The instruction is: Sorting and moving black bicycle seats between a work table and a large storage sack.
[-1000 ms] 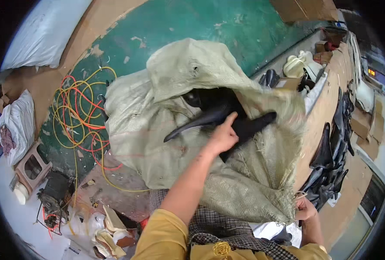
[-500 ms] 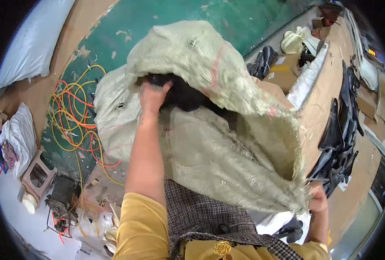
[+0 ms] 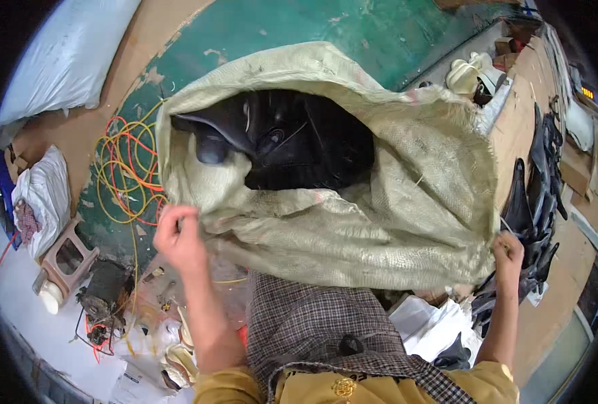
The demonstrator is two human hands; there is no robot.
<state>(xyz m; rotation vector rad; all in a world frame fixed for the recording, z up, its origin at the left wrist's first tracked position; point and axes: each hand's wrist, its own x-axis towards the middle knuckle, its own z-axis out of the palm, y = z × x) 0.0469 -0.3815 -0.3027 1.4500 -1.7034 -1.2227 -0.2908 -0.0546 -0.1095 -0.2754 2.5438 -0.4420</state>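
Note:
A large pale green woven sack [image 3: 312, 252] hangs spread between my two hands, its mouth facing up and wide. Inside it lie black, shiny pieces [image 3: 285, 135] that look like leather or rubber; their kind is hard to make out. At the near left corner of the mouth, my left hand [image 3: 181, 236] is closed on the sack's rim, its fingers curled. My right hand [image 3: 509, 249] pinches the sack's right corner. The sack's lower part is hidden beneath the raised rim.
To the right, a cardboard-covered bench [image 3: 504, 145] carries several black pieces [image 3: 541, 182]. Yellow and orange hoses [image 3: 127, 172] lie coiled on the green floor. At left are a beige plastic stool [image 3: 70, 259], a dark machine [image 3: 103, 289] and white bags [image 3: 46, 195].
My left hand has come out of the sack's mouth and moved toward me to its near left rim. The mouth has opened wider, showing the black pieces. My right hand has risen slightly.

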